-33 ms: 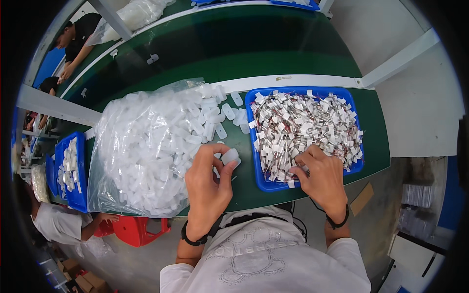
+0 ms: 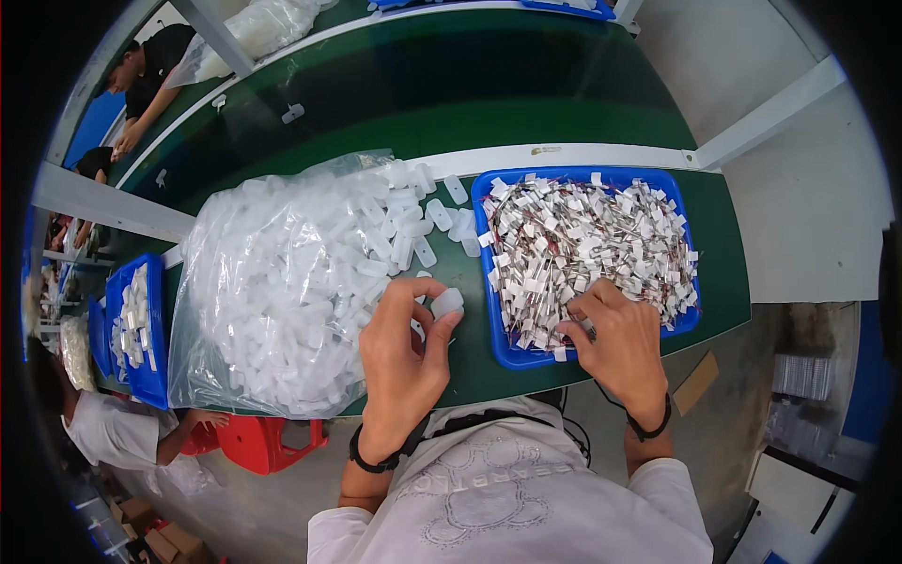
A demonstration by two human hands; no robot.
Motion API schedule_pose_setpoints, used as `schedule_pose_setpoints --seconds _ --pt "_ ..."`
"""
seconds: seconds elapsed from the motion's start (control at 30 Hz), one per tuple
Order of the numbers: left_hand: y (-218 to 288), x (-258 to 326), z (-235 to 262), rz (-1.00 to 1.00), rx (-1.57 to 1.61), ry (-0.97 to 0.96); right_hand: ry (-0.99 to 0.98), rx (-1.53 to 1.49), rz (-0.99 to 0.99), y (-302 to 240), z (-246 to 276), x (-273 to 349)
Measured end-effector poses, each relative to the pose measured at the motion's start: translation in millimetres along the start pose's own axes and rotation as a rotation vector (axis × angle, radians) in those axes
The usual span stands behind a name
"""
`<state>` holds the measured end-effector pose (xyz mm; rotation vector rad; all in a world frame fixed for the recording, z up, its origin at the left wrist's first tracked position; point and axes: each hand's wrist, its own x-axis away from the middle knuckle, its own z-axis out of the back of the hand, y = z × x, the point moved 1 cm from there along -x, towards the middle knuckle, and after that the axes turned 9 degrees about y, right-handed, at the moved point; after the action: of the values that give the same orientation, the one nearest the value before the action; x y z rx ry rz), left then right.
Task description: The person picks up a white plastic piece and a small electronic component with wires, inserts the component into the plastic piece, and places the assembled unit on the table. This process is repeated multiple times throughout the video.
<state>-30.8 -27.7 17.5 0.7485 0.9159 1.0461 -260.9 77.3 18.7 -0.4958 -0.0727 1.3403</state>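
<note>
Between the thumb and fingers of my left hand [image 2: 406, 348] is a translucent white plastic casing [image 2: 447, 303], raised above the green tabletop. Beside that hand, a large clear plastic bag [image 2: 211, 324] lies with its mouth toward the right, full of similar white casings [image 2: 399, 221]. Several have spilled out next to a blue tray [image 2: 507, 356]. The tray is heaped with small wired parts [image 2: 601, 235] carrying white tags and thin dark and red leads. My right hand [image 2: 615, 343] reaches over its near edge, fingers curled and pinched among the parts; what lies between the fingertips is hidden.
A white rail [image 2: 451, 162] runs behind the tray and bag, with a dark green surface beyond. White posts [image 2: 113, 202] stand left and right. At the left is another blue tray [image 2: 148, 381] with white pieces, a red stool [image 2: 258, 446] and co-workers.
My left hand has shifted very slightly to the right, and the casing in it has tilted a little. My right hand stays in place in the tray.
</note>
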Motion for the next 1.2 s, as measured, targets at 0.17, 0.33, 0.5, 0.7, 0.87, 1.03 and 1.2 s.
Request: schedule_pose_setpoints --seconds 0.17,0.33,0.5,0.7,0.87,1.03,1.2 --pt "-8.9 6.7 -1.0 0.075 0.167 -0.035 0.063 -0.208 -0.115 1.8 -0.4 1.3" --pt "-5.7 7.6 7.5 0.385 0.48 -0.138 0.213 -0.517 -0.346 7.7 14.1 6.0" --pt "-15.3 11.7 -5.5 0.479 1.121 -0.344 0.304 -0.83 -0.468 -4.0 29.2 11.0" --pt "-16.5 18.7 -10.5 0.449 1.219 -0.395 0.306 -0.898 -0.099 -31.8 16.4 8.7" --pt "-13.0 20.8 -3.8 0.438 1.229 -0.38 0.402 -0.712 0.214 -48.6 8.4 3.6" --pt "-20.2 21.1 -6.4 0.309 1.161 -0.303 0.404 -0.759 0.126 -45.3 3.6 9.8" --pt "-7.9 21.7 -6.8 0.359 0.943 -0.225 0.41 -0.748 0.114 -47.1 4.5 9.6"
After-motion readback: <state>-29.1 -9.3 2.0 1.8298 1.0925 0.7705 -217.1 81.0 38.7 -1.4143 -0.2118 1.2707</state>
